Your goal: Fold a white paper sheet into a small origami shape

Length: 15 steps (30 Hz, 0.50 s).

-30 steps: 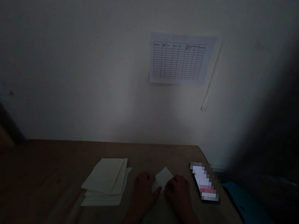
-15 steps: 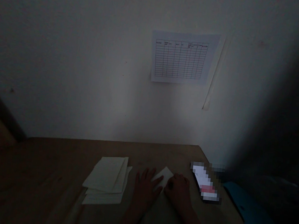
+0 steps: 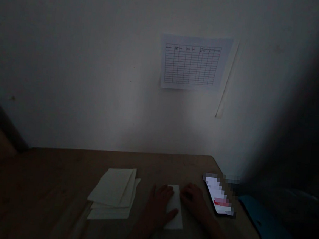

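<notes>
Both grips look released: the left hand point(image 3: 159, 207) lies flat, thumb across a white paper sheet point(image 3: 175, 208), the right hand point(image 3: 193, 201) beside it on the tan wooden counter point(image 3: 56, 177).

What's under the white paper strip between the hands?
The white paper strip lies on the tan wooden table. The left hand covers part of it, and nothing can be seen beneath the paper itself.

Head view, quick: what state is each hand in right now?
Left hand: open, lying on the folded white paper, not gripping.
Right hand: open, fingertips at the paper's right edge, not gripping.
</notes>
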Available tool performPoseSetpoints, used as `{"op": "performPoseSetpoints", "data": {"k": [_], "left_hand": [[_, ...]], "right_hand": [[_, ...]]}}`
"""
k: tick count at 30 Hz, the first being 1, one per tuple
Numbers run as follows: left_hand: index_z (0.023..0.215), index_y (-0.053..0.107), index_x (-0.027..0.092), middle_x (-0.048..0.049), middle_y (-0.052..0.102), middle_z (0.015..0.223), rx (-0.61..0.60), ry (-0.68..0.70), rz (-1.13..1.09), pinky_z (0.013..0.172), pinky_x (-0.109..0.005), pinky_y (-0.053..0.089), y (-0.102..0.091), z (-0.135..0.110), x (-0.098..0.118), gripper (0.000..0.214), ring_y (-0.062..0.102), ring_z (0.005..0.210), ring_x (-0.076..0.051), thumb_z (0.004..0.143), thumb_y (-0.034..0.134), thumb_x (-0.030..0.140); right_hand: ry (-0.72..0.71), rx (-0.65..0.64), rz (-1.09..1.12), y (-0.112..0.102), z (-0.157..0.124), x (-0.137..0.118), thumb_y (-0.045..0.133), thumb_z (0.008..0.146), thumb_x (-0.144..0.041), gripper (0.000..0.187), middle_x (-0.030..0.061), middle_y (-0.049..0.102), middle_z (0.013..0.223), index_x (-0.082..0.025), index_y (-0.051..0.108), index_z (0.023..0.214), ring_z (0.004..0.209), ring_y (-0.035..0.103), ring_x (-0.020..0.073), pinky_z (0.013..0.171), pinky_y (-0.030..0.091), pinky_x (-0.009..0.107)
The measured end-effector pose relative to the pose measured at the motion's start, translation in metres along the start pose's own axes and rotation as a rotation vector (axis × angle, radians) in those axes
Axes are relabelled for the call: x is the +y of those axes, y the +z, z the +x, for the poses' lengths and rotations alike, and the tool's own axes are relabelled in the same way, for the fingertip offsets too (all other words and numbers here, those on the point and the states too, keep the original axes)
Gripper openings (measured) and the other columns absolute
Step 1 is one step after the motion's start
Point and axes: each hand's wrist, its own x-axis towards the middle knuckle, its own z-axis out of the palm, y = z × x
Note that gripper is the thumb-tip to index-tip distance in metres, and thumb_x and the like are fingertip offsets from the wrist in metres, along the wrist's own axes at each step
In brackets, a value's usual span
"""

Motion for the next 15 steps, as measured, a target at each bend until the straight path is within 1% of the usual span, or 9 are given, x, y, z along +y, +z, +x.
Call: {"op": "performPoseSetpoints", "data": {"k": [3, 6, 8, 11, 15], "left_hand": [[0.148, 0.035, 0.035, -0.0025, 0.038, 0.156, -0.015, 0.018, 0.021, 0.120, -0.062, 0.009, 0.001, 0.001, -0.002, 0.071, 0.031, 0.144, -0.031, 0.087, 0.048, 0.070], [0.151, 0.028, 0.036, -0.0014, 0.029, 0.160, -0.043, 0.027, 0.049, 0.119, -0.063, 0.010, 0.001, 0.001, -0.004, 0.075, 0.026, 0.146, -0.031, 0.086, 0.048, 0.070], [0.152, 0.025, 0.036, -0.0008, 0.026, 0.161, -0.047, 0.036, 0.064, 0.119, -0.063, 0.010, 0.002, 0.002, -0.006, 0.077, 0.023, 0.147, -0.031, 0.087, 0.047, 0.070], [0.153, 0.023, 0.035, -0.0018, 0.027, 0.161, -0.045, 0.043, 0.085, 0.118, -0.063, 0.010, 0.003, 0.003, -0.006, 0.078, 0.021, 0.148, -0.031, 0.087, 0.045, 0.071], [0.152, 0.024, 0.035, -0.0025, 0.027, 0.161, -0.050, 0.044, 0.103, 0.118, -0.063, 0.011, 0.003, 0.003, -0.005, 0.078, 0.021, 0.148, -0.031, 0.087, 0.048, 0.069]], "right_hand": [[-0.013, 0.006, 0.059, -0.001, -0.010, 0.000, 0.063, 0.082, -0.027, 0.011, 0.0060, 0.064, 0.099, -0.020, 0.071, 0.080, 0.098, 0.057, 0.0207, 0.090, 0.042, 0.033], [-0.037, 0.020, 0.083, -0.003, -0.019, -0.003, 0.066, 0.079, -0.025, 0.007, 0.0066, 0.064, 0.101, -0.021, 0.072, 0.078, 0.100, 0.056, 0.0214, 0.091, 0.042, 0.033], [-0.025, 0.019, 0.088, -0.005, -0.021, -0.004, 0.067, 0.079, -0.024, 0.006, 0.0062, 0.063, 0.100, -0.021, 0.072, 0.077, 0.098, 0.056, 0.0209, 0.089, 0.043, 0.032], [-0.014, 0.013, 0.051, -0.005, -0.018, -0.005, 0.068, 0.079, -0.025, 0.007, 0.0057, 0.062, 0.100, -0.022, 0.074, 0.078, 0.097, 0.056, 0.0207, 0.088, 0.043, 0.031], [0.035, 0.044, -0.006, -0.002, -0.008, -0.002, 0.068, 0.081, -0.028, 0.009, 0.0063, 0.063, 0.102, -0.023, 0.076, 0.083, 0.099, 0.057, 0.0215, 0.088, 0.043, 0.032]]}}
